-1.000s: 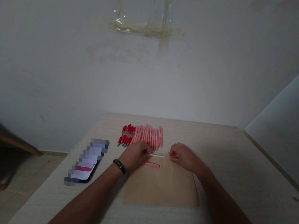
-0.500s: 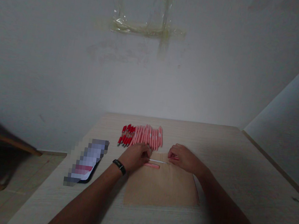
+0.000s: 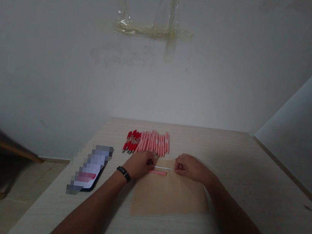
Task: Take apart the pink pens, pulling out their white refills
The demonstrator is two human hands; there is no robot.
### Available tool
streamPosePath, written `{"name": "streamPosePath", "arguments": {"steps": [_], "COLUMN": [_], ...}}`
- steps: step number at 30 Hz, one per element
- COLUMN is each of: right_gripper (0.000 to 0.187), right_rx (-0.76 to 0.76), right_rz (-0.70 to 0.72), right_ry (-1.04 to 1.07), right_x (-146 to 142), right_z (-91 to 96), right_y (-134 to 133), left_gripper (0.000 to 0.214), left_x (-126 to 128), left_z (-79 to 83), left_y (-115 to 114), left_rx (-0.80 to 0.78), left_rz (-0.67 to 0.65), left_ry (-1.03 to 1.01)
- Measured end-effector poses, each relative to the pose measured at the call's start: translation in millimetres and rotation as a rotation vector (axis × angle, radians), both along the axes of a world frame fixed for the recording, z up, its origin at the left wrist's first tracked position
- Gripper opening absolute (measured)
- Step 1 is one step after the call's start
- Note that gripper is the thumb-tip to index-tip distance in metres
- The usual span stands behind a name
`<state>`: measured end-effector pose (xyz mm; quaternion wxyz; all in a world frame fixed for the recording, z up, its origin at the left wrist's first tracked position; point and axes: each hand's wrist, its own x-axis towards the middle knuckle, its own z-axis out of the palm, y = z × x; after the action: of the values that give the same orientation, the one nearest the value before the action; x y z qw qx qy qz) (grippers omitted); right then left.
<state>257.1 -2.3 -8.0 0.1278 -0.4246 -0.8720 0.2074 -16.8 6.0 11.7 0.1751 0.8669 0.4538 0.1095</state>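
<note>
A thin white pen refill (image 3: 163, 168) spans the gap between my hands, level above a sheet of brown paper (image 3: 171, 195). My left hand (image 3: 141, 163), with a black band on the wrist, pinches its left end. The fingers of my right hand (image 3: 189, 167) are closed at its right end; anything else inside them is hidden. Just below the refill lies a pink pen barrel (image 3: 158, 172), its left part close to my left fingers. Beyond my left hand a row of pink pens (image 3: 155, 142) lies side by side.
Left of the pink pens are several red pen parts (image 3: 131, 144) with grey ends. A phone (image 3: 91, 170) with a blurred-out screen lies on the pale wooden table (image 3: 55, 203) at left. A wall (image 3: 206, 81) rises behind the table's far edge.
My right hand has turned and lowered slightly onto the refill's right end. The pink piece that showed in its fingers is now out of sight. The brown paper has shifted slightly.
</note>
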Motion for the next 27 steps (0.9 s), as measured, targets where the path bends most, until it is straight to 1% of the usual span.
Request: {"name": "streamPosePath", "arguments": {"steps": [6, 11, 16, 20, 22, 24, 27], "right_gripper": [0.004, 0.004, 0.006, 0.008, 0.010, 0.010, 0.005], "right_rx": [-0.052, -0.006, 0.080, 0.102, 0.118, 0.138, 0.171], "right_rz": [-0.028, -0.033, -0.075, -0.076, -0.064, -0.056, -0.068], "right_ry": [-0.018, 0.037, 0.097, 0.118, 0.121, 0.120, 0.113], "right_x": [1.6, 4.4, 6.4, 2.4, 1.1, 1.2, 3.2], "right_z": [2.2, 6.8, 3.1, -0.8, -0.5, 1.3, 5.3], "right_y": [-2.9, -2.9, 1.2, 1.4, 1.0, 0.7, 0.7], "left_gripper": [0.003, 0.002, 0.004, 0.021, 0.025, 0.024, 0.022], "left_x": [0.0, 2.1, 3.4, 2.8, 2.5, 2.4, 2.6], "left_z": [0.8, 2.1, 7.5, 8.8, 7.8, 6.7, 6.0], "left_y": [-0.9, -2.7, -5.8, -8.1, -8.4, -8.3, -8.0], "left_rx": [-0.018, -0.001, 0.007, 0.009, 0.004, -0.006, -0.022], "left_rz": [0.012, -0.020, -0.141, -0.261, -0.311, -0.335, -0.327], "left_ry": [0.028, -0.057, -0.136, -0.141, -0.132, -0.121, -0.115]}}
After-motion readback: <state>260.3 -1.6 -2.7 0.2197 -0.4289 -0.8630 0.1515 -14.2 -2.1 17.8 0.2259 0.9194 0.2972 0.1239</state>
